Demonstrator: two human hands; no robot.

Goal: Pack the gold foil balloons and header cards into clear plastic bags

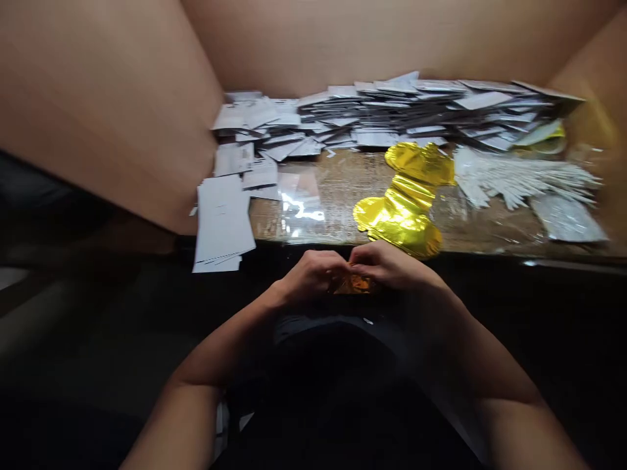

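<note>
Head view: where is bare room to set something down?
The wood shows bare between the clear plastic sheet and gold foil balloon. Crowded: the back, under white card stacks, and the right, with white paper strips.

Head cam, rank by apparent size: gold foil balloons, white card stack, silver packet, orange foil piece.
1. Gold foil balloons
2. White card stack
3. Silver packet
4. Orange foil piece: partly hidden, so unsure

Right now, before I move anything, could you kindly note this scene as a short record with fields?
Left hand: at a small gold foil piece
Right hand: at the same piece, fingertips meeting the left's
Beyond hands: gold foil balloons
Left: stacked white sheets
Back: piled white packets
Right: white strands, silver foil packet
Around: cardboard walls
</note>
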